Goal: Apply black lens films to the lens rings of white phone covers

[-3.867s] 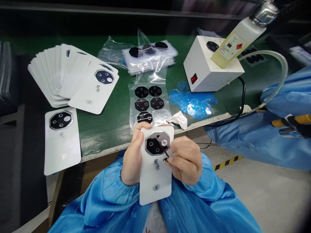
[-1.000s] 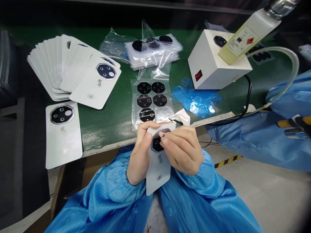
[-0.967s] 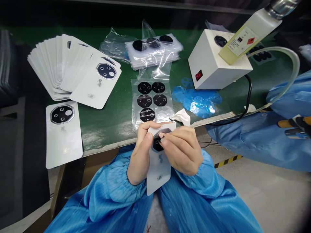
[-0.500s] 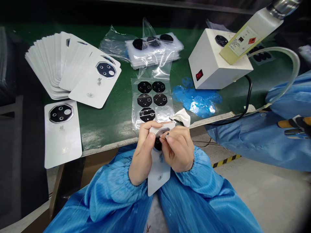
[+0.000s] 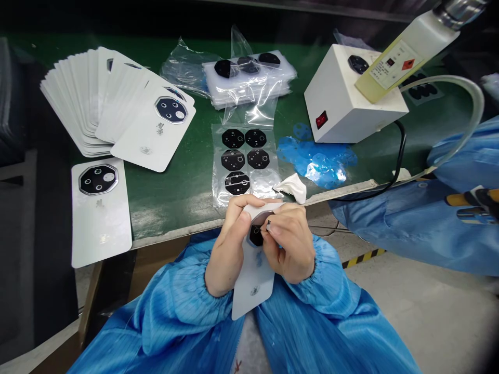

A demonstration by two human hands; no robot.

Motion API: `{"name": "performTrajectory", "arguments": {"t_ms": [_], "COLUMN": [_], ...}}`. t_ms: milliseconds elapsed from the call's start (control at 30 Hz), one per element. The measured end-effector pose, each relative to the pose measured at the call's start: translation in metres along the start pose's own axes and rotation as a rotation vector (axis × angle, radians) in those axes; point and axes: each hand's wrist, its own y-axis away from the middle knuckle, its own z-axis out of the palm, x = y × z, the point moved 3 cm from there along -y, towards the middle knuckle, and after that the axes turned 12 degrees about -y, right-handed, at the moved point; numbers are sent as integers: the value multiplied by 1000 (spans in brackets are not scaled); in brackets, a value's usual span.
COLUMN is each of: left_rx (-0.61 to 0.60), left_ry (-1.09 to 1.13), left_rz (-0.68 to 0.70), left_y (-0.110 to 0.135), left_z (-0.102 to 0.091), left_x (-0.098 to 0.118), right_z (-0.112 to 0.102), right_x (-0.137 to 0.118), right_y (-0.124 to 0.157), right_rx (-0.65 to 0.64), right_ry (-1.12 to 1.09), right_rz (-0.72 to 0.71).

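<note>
My left hand [image 5: 230, 249] grips the upper left edge of a white phone back cover [image 5: 251, 285], thumb on its face and fingers behind. The cover hangs tilted over my lap. Near its top lies a black octagonal camera-area piece [image 5: 256, 236], partly hidden by fingers. My right hand [image 5: 290, 241] is closed, thumb and index finger pinched at that black piece; what is between the fingertips is too small to make out. Just beyond my hands, a clear sheet of black octagonal stickers [image 5: 233, 160] lies on the green bench.
Fanned white covers [image 5: 81, 104] and a single cover [image 5: 102, 218] lie at left. Plastic-wrapped trays [image 5: 249, 85] sit behind. Blue film discs [image 5: 317, 158], a white cloth [image 5: 293, 188] and a white box [image 5: 346, 98] with a leaning bottle [image 5: 405, 57] are at right. A co-worker's blue sleeve [image 5: 409, 223] shows beyond.
The cover has tilted a little, its lower end shifting left and down. My right hand has moved slightly down and right, still pinched at the black piece.
</note>
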Motion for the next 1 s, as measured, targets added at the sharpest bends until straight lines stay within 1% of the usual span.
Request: {"name": "performTrajectory", "arguments": {"t_ms": [300, 467, 633, 733, 800, 900, 1000], "left_rx": [7, 26, 35, 31, 44, 77, 78], "left_ry": [68, 42, -8, -48, -46, -56, -59], "left_rz": [-44, -66, -23, 24, 28, 6, 5], "left_y": [0, -1, -1, -1, -1, -1, 0], "left_z": [0, -3, -3, -2, -2, -3, -3], "left_x": [-2, -2, -2, -1, -1, -1, -1], "right_z": [-1, -3, -6, -10, -12, -12, -12], "right_x": [-1, -3, -3, -2, -1, 0, 0], "right_y": [-2, -1, -1, -3, -5, -6, -7], "right_rx": [-28, -78, -142, -155, -169, -160, -134], "right_ry": [-3, 1, 9, 10, 25, 76, 91], "right_rz": [-13, 4, 72, 84, 81, 58, 52]}}
